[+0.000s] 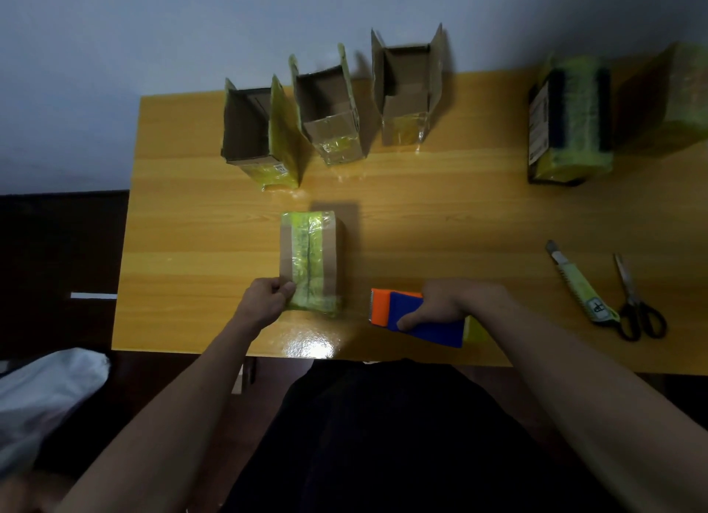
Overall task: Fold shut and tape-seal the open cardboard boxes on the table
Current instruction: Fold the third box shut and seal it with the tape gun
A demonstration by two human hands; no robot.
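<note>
Pinching the taped brown cardboard box (pixel 308 260), left hand (pixel 264 302); right hand (pixel 444 305) grips blue-orange tape dispenser (pixel 415 317); three open cardboard boxes (pixel 406 91) remain.

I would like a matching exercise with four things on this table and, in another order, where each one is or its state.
Things:
1. tape dispenser
2. scissors
3. closed box
4. box with black bands

Places or states:
A. far right part of the table
B. gripped by the right hand
C. touched at its near end by the left hand
D. beside the utility knife

Pairs: 1-B, 2-D, 3-C, 4-A
</note>
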